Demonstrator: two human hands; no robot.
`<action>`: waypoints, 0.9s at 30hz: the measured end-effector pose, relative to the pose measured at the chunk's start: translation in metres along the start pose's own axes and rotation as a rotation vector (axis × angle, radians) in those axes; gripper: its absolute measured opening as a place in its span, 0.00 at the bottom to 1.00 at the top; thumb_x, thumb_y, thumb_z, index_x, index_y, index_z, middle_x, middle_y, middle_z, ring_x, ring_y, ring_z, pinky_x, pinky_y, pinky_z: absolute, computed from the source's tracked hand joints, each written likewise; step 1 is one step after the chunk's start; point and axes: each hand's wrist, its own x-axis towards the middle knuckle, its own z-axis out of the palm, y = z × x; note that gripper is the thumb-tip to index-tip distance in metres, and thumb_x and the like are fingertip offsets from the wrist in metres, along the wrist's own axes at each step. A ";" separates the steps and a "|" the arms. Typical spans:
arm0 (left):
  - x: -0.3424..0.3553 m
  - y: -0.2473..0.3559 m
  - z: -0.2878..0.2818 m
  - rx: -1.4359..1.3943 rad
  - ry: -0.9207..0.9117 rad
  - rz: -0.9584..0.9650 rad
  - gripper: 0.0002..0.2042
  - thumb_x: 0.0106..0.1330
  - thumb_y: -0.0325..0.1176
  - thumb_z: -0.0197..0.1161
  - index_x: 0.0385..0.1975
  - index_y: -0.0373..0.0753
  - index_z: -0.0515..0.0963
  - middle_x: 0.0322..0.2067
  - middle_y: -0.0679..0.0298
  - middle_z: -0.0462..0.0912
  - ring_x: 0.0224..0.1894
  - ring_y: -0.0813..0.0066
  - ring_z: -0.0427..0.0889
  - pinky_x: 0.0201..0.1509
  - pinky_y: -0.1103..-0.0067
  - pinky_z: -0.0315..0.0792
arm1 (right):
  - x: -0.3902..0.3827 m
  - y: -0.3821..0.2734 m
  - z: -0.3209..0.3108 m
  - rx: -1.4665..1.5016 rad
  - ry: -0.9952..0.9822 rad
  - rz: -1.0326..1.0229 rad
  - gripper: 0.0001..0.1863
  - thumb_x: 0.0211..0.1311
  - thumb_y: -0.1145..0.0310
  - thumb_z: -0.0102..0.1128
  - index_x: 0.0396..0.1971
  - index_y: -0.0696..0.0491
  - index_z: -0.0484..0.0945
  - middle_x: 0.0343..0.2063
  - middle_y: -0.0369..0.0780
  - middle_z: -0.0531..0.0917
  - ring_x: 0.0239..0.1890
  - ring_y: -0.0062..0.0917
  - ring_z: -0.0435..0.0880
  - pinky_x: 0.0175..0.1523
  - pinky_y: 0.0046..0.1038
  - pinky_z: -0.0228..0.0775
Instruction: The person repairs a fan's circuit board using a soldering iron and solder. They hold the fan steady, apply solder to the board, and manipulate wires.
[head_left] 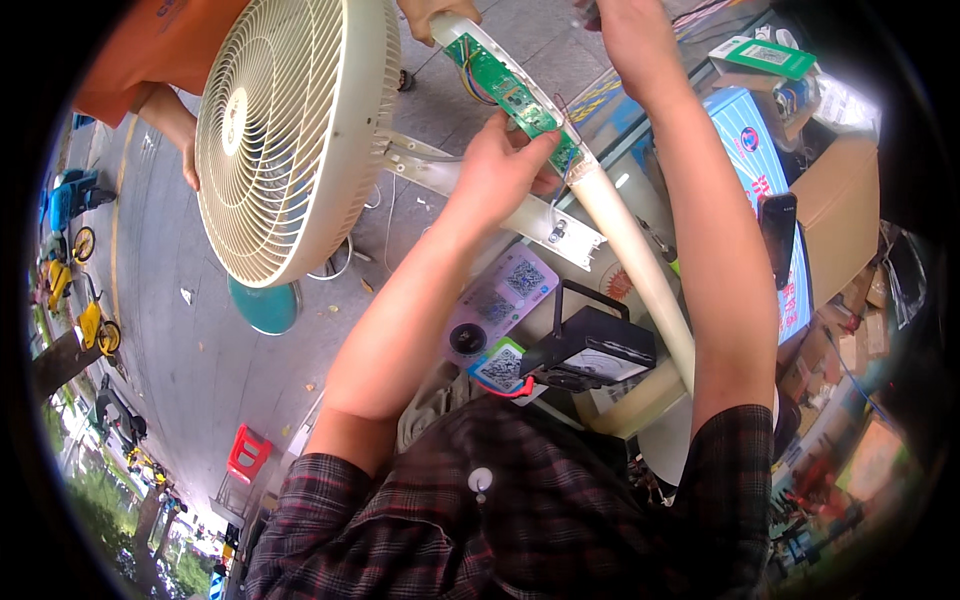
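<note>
My left hand [497, 172] is closed on the lower part of a green circuit board [510, 98], thumb and fingertips at its edge. The board sits in a long white fan control housing [456, 28], with coloured wires running along it. The housing joins a cream fan pole [640, 255] that slants down toward me. My right hand [632, 35] is raised at the top edge, beyond the pole, its fingers bent and partly cut off by the frame. Something small and dark shows at its fingers, too blurred to name. Below my left hand lies a long white cover piece [555, 232].
A person in an orange shirt [165, 50] has one hand on the fan's round grille [290, 130] and another at the housing's far end. Near me are a black lamp-like box [590, 345] and code cards [510, 285]. To the right stand a blue box [755, 150], a phone [778, 235] and cardboard [845, 215].
</note>
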 end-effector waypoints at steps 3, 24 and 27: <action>-0.014 0.002 -0.014 0.103 0.007 0.008 0.26 0.71 0.36 0.61 0.63 0.26 0.65 0.42 0.52 0.83 0.26 0.75 0.83 0.31 0.80 0.79 | -0.030 -0.033 -0.013 -0.164 -0.039 -0.136 0.18 0.66 0.59 0.57 0.40 0.60 0.81 0.32 0.51 0.85 0.36 0.43 0.84 0.42 0.40 0.75; -0.015 0.002 -0.032 -0.180 0.199 0.115 0.11 0.74 0.36 0.62 0.47 0.37 0.72 0.39 0.63 0.80 0.30 0.78 0.81 0.35 0.82 0.74 | -0.114 -0.016 -0.041 -0.362 -0.563 0.001 0.21 0.62 0.63 0.60 0.53 0.55 0.80 0.48 0.48 0.85 0.50 0.38 0.85 0.56 0.34 0.74; -0.035 -0.016 -0.034 -0.314 0.213 0.166 0.11 0.76 0.35 0.60 0.49 0.37 0.70 0.44 0.59 0.81 0.33 0.75 0.83 0.37 0.80 0.77 | -0.135 -0.027 -0.054 -0.368 -0.476 -0.039 0.23 0.61 0.63 0.59 0.57 0.54 0.78 0.54 0.50 0.81 0.56 0.41 0.81 0.61 0.35 0.71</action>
